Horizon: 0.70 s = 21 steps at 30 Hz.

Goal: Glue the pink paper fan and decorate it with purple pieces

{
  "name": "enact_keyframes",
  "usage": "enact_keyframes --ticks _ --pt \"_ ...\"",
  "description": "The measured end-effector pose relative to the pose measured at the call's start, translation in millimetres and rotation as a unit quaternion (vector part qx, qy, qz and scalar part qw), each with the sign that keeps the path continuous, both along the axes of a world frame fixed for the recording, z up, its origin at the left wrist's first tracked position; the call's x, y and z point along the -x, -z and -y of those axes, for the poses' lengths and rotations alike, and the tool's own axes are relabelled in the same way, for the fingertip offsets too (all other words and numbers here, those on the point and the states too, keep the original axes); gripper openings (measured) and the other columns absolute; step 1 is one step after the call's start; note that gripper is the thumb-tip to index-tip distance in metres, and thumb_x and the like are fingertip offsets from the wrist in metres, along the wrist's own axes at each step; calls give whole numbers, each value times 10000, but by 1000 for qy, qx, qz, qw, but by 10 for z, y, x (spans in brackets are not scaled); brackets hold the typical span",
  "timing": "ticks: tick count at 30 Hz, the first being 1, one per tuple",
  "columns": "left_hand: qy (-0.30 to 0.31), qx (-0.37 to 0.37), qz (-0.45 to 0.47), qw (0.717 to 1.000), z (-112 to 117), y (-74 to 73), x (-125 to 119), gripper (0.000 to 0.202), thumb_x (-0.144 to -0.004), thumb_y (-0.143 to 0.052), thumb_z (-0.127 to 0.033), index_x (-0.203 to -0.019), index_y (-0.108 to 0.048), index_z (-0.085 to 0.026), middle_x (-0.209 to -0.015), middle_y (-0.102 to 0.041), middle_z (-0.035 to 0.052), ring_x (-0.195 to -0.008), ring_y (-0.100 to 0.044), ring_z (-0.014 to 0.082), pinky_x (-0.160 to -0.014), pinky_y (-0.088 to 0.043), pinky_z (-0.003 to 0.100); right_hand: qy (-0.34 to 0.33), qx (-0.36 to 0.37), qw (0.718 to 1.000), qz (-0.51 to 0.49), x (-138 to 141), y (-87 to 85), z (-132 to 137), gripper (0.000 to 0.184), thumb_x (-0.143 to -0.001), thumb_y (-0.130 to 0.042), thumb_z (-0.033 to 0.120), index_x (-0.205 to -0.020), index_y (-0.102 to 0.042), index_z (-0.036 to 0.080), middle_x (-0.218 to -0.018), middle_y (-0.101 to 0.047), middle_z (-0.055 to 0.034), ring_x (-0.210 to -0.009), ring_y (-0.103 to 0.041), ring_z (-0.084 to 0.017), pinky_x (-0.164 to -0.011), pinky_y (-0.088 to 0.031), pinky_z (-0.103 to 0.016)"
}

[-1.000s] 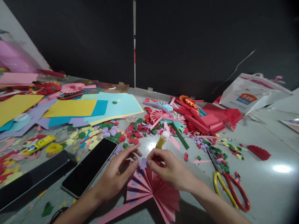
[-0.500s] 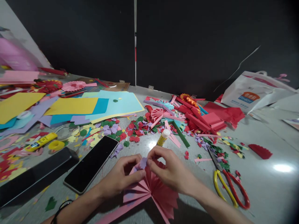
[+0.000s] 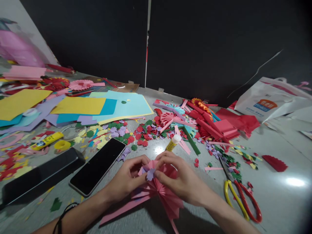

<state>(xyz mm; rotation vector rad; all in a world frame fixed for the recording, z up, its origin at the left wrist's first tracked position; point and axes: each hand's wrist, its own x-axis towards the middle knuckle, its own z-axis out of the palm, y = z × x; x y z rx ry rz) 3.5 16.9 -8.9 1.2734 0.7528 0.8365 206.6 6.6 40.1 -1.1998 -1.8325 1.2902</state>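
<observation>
A grey, glossy surface runs back to a dark wall, strewn with paper scraps and flat coloured sheets at the far left. A white bag lies at the far right; its orange and blue logo is too small to read, as is the label on the yellow glue stick standing tilted just beyond the hands. A dark phone lies face up to the left, and yellow and red scissors lie to the right.

The pink pleated fan sits near the front edge, between both hands. Its pleats spread toward the viewer, and its long pink strip points down and to the left, along the left forearm. The left hand is curled shut on the fan's upper folds. The right hand pinches a small purple paper flower between thumb and forefinger, against the fan's centre
</observation>
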Motion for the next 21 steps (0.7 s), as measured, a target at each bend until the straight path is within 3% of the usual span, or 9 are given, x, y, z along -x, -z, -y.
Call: enact_keyframes --ticks 3,9,13,21 --pt "-1 -10 7 1000 3 -31 17 276 -827 -766 -391 -777 -621 -161 -826 -584 16 -774 -537 156 -692 -437 268 3 9 1000 17 -30 13 -28 78 -909 -653 194 -835 -645 218 -926 -635 -4 -871 -603 -161 -843 -463 -328" --pt "-12 -5 23 1000 15 -95 23 250 -846 -745 -335 -735 -590 -173 -841 -579 10 -714 -542 131 -609 -452 247 25 -13 999 42 -32 52 -69 84 -899 -633 220 -815 -639 223 -888 -669 -13 -856 -613 -175 -821 -476 -338" --pt "-5 -5 15 1000 23 -88 18 323 -831 -755 -290 -660 -507 -174 -902 -623 39 -798 -579 153 -648 -457 256 46 -10 997 64 -4 101 -60 93 -883 -614 223 -793 -634 215 -849 -671 -30 -802 -613 -180 -716 -473 -325" --pt "2 -9 29 1000 26 -15 -3 297 -830 -755 -252 -666 -522 -166 -932 -644 56 -854 -603 171 -712 -453 282 71 -22 995 60 31 93 -30 132 -879 -665 261 -755 -656 215 -878 -696 -52 -827 -641 -197 -834 -496 -385"
